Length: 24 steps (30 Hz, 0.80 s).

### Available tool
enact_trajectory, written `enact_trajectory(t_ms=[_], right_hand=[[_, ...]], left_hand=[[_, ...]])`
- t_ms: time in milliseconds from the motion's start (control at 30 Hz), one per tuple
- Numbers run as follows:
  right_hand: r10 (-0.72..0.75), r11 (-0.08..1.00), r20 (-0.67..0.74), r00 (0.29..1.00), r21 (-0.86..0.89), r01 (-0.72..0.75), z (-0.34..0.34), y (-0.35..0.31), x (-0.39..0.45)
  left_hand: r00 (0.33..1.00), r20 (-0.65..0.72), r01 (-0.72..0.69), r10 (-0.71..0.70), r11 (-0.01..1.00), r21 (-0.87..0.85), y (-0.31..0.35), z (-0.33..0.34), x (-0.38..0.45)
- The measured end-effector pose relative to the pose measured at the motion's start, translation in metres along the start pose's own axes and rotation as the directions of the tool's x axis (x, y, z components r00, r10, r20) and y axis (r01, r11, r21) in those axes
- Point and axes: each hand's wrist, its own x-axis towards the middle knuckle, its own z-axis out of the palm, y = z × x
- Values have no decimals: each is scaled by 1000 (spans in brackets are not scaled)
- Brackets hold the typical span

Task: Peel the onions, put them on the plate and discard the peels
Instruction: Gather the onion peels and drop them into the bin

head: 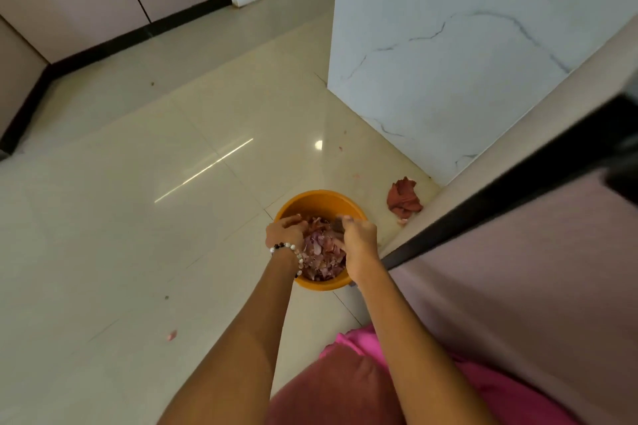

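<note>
The fingers (pixel 293 219) of the left hand (pixel 284 235) curl loosely over the onion peels (pixel 321 255), and the right hand (pixel 357 238) has its fingers bent down into the same heap; whether either hand actually grips any peel I cannot tell. The peels fill an orange bin (pixel 319 202) standing on the tiled floor (pixel 138 217). A beaded bracelet (pixel 288 250) circles the left wrist. A red cloth (pixel 403 198) lies on the floor near the bin, beside a marble panel (pixel 448 62). 1 stray peel (pixel 171 335) lies well apart.
</note>
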Motion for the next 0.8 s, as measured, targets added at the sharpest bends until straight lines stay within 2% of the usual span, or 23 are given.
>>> enact_trajectory(t_ms=[100,200,267,400,533,633,800], right_hand=[[-189,977,37,981,-95,192,-8,-28,-44],[-333,939,99,938,-52,339,-22,-62,-99],[-428,903,142,893,20,430,-36,-83,-141],[-635,772,195,747,187,608,-78,-119,-222],[-788,608,107,606,287,740,-138,-138,-279],[-846,510,-11,532,269,817,-195,-145,-314],[-855,426,-257,450,145,893,-292,-145,-349]], left_hand=[[988,10,-155,155,988,-18,28,-13,-31],[948,18,-312,316,941,-130,69,-24,-73],[928,26,-358,372,908,-218,95,-31,-108],[854,36,-474,520,804,-359,142,-40,-194],[698,96,-603,710,655,-457,170,-31,-290],[540,208,-647,815,561,-518,176,-9,-364],[303,462,-689,833,527,-498,159,53,-454]])
